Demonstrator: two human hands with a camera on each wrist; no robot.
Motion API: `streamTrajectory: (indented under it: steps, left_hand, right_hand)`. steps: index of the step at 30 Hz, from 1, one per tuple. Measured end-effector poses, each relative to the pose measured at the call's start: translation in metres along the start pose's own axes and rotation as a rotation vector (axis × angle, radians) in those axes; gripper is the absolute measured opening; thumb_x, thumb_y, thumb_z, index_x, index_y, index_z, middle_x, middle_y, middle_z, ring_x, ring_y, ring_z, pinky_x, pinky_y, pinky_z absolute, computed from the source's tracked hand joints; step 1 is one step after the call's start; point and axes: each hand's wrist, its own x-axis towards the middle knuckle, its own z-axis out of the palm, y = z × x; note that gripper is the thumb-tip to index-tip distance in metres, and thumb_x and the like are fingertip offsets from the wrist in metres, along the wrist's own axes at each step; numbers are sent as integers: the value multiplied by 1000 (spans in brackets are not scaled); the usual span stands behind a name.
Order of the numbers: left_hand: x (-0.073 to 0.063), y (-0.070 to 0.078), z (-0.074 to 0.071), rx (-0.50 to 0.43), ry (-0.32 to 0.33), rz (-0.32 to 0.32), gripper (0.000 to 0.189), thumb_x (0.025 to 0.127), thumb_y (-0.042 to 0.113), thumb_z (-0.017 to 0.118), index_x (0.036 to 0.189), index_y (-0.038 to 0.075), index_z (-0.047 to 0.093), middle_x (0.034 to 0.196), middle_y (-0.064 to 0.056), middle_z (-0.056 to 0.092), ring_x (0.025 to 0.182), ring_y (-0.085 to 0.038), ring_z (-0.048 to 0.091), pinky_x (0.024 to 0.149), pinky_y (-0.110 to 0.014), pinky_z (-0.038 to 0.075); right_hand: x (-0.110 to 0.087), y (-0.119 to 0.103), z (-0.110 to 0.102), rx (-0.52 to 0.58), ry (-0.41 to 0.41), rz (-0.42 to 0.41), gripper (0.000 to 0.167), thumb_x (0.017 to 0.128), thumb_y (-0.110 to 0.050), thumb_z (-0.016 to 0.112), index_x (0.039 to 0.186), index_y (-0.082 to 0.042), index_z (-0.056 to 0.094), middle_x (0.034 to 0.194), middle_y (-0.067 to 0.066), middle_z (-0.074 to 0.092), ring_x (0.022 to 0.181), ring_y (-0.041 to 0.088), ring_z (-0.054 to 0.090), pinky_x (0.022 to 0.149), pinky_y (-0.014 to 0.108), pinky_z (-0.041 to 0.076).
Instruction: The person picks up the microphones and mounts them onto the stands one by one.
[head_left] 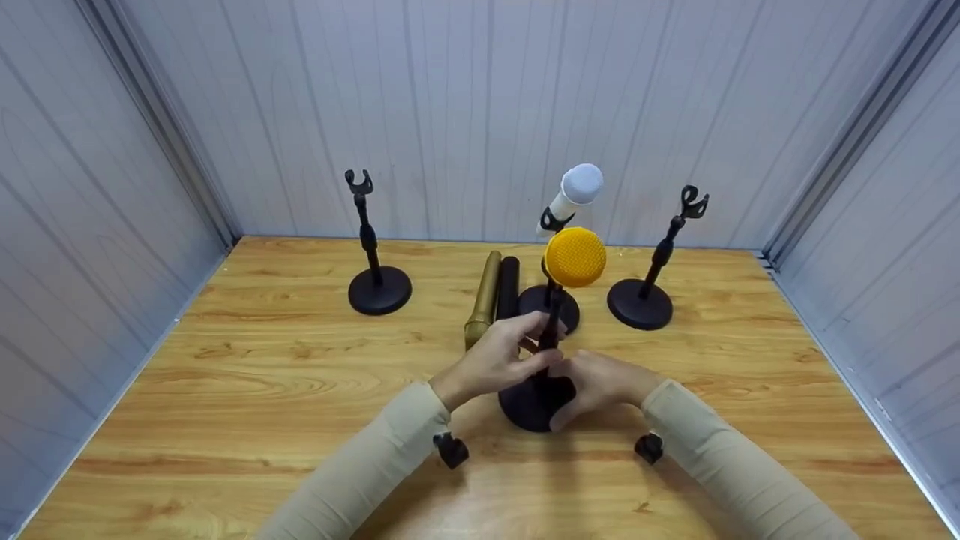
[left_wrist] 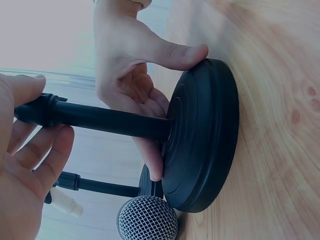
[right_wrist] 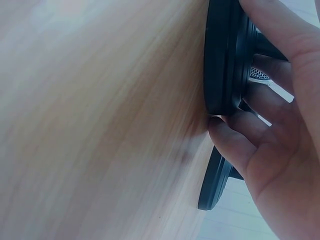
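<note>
In the head view a black microphone stand carries a microphone with a yellow head [head_left: 576, 257]. My left hand [head_left: 510, 352] grips the stand's pole [left_wrist: 115, 120], thumb on one side and fingers on the other. Lower down, my right hand [head_left: 604, 379] holds the round black base [left_wrist: 200, 135] by its rim, as the right wrist view also shows with the fingers [right_wrist: 232, 142] at the base's edge. Whether the base touches the table cannot be told. Just behind stands a second stand with a white microphone [head_left: 581, 186] in its clip.
A gold microphone [head_left: 486, 292] and a black microphone [head_left: 508, 287] lie left of the held stand. Two stands with bare clips, a left stand [head_left: 379, 289] and a right stand [head_left: 640, 304], stand farther back. Pale panel walls [head_left: 450, 112] enclose the wooden table [head_left: 262, 390].
</note>
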Motion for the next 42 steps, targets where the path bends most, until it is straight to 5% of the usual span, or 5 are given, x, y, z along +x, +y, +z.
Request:
streamTrajectory:
  steps: [12, 19, 42]
  left_hand:
    - [-2, -3, 2, 20, 46, 3, 28, 95, 22, 74, 115, 3, 67, 108, -9, 70, 91, -12, 68, 71, -29, 58]
    - [-2, -2, 2, 30, 63, -9, 31, 94, 23, 76, 118, 4, 69, 112, -6, 71, 91, -11, 67, 70, -29, 58]
    - [-4, -2, 4, 42, 56, -24, 30, 96, 24, 73, 120, 5, 68, 114, -8, 70, 90, -9, 67, 69, -27, 57]
  right_hand:
    - [-1, 1, 0, 18, 3, 2, 63, 73, -55, 87, 118, -17, 67, 116, -6, 70, 105, 6, 63, 98, 36, 50]
    - [-1, 1, -1, -3, 14, -15, 60, 73, -54, 88, 114, -18, 65, 101, -10, 68, 90, 9, 59, 86, 31, 52]
    - [-1, 3, 1, 22, 8, -19, 65, 73, -54, 87, 122, -16, 67, 117, -7, 70, 106, 7, 63, 99, 35, 50]
